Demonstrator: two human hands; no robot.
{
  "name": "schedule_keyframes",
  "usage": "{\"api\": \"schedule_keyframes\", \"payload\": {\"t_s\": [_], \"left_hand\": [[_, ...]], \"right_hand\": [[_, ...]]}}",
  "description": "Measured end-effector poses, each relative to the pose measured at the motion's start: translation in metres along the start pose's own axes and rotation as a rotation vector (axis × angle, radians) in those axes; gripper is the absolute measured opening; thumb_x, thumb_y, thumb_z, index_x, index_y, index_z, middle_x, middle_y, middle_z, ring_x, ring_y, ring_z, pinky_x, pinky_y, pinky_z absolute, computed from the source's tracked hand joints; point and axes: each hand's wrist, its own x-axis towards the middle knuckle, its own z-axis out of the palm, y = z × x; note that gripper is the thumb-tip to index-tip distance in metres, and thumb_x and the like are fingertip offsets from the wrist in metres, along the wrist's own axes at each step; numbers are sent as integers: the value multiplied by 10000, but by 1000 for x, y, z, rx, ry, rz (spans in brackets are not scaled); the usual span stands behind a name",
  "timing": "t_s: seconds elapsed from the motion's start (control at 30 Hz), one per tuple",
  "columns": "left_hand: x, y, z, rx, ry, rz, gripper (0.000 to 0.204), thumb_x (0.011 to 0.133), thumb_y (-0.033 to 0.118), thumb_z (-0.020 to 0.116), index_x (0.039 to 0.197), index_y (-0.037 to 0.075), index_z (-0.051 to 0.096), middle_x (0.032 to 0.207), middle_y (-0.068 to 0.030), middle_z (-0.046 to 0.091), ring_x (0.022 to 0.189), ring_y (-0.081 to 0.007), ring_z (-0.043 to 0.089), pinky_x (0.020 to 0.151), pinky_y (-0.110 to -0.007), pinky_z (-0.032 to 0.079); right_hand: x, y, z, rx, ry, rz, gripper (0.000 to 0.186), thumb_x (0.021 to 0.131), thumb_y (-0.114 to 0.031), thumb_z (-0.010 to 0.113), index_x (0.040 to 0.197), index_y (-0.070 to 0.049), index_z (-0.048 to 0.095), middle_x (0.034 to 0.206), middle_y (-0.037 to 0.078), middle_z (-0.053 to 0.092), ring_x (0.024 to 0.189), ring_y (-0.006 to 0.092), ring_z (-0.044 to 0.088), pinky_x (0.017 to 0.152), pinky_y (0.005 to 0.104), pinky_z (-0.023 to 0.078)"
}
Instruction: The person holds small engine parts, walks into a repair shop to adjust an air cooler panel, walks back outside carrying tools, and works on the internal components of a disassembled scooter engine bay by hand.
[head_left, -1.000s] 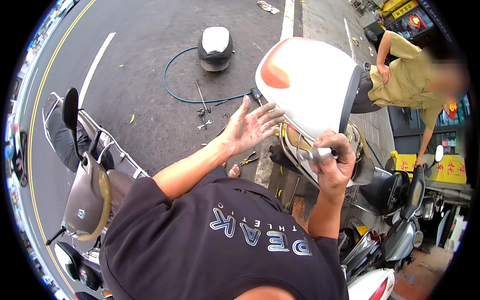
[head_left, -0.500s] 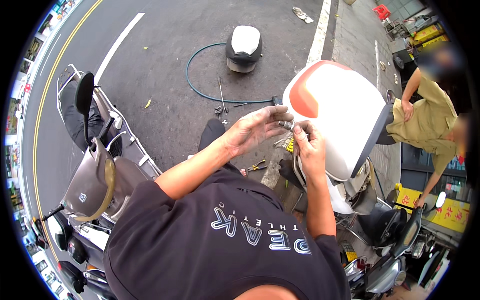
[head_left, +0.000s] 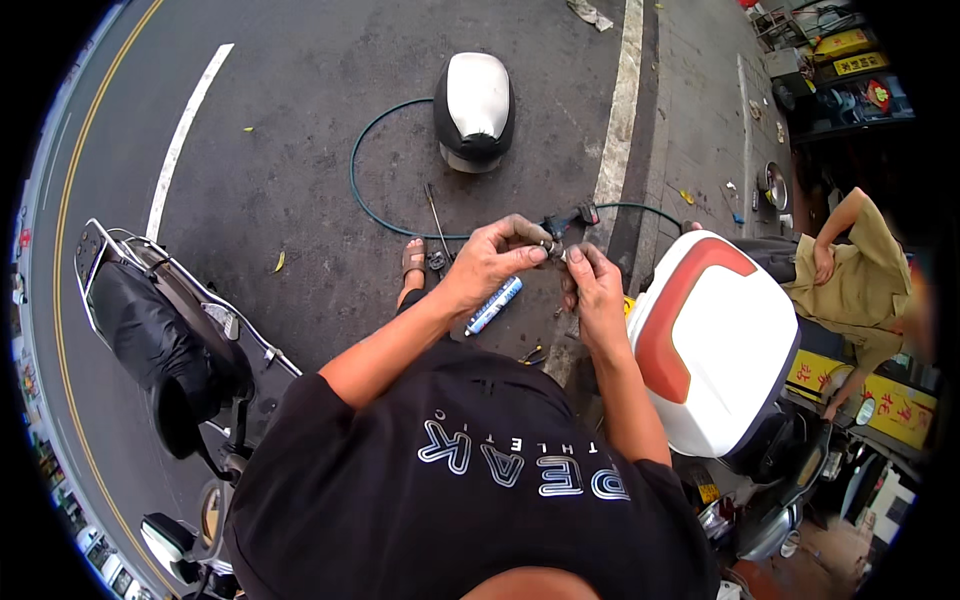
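Observation:
My left hand [head_left: 487, 265] is closed, its thumb and fingers pinching one end of a small metal part that looks like a spark plug [head_left: 556, 252]. At the other end, my right hand [head_left: 598, 292] grips it between thumb and bent forefinger. Fingers cover most of the part. The two hands nearly meet in front of my chest, above the asphalt. Just beyond them on the ground lies a dark power tool [head_left: 572, 218] with a bit of red. Below my left wrist is a blue and white can [head_left: 494, 306].
A white-and-black scooter seat [head_left: 478, 105] stands on the road beside a curved green hose [head_left: 354, 165]. Pliers [head_left: 533, 355] and a long thin tool [head_left: 436, 212] lie nearby. At right are a white box with a red band [head_left: 722, 350] and a person in khaki [head_left: 858, 255]; a scooter [head_left: 150, 320] stands left.
My left hand, fingers extended before, now pinches the part together with my right hand. The view has shifted, bringing the can and my sandalled foot into sight.

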Motion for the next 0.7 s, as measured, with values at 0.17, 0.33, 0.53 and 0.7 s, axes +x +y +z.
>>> {"api": "schedule_keyframes", "payload": {"t_s": [0.17, 0.33, 0.53, 0.7], "left_hand": [[42, 77, -61, -15, 5, -57, 242, 839, 160, 703, 1013, 28, 599, 941, -38, 613, 893, -115, 596, 825, -265, 480], [89, 125, -93, 79, 14, -45, 291, 847, 168, 697, 1073, 17, 594, 941, -35, 609, 888, -104, 584, 811, -255, 479], [176, 125, -93, 225, 40, -22, 264, 870, 136, 662, 1089, -2, 614, 958, -30, 629, 854, -91, 575, 774, -238, 475], [273, 115, -129, 333, 125, -1, 207, 900, 182, 639, 1006, 9, 603, 866, -37, 633, 761, -116, 606, 714, -254, 489]], "right_hand": [[76, -37, 62, -25, -27, 28, 301, 965, -303, 545, 799, -53, 561, 597, -33, 447, 473, 41, 388, 433, 205, 303], [135, -64, 92, -18, -37, 61, 311, 965, -312, 542, 793, -54, 557, 601, -37, 442, 483, 41, 376, 442, 208, 304], [221, -67, 49, -229, -77, -13, 327, 963, -341, 540, 844, -38, 566, 651, -31, 475, 535, 55, 431, 485, 225, 362], [323, -19, -29, -365, 96, -40, 340, 920, -332, 576, 888, 4, 620, 639, 70, 568, 582, 143, 546, 562, 308, 445]]}}
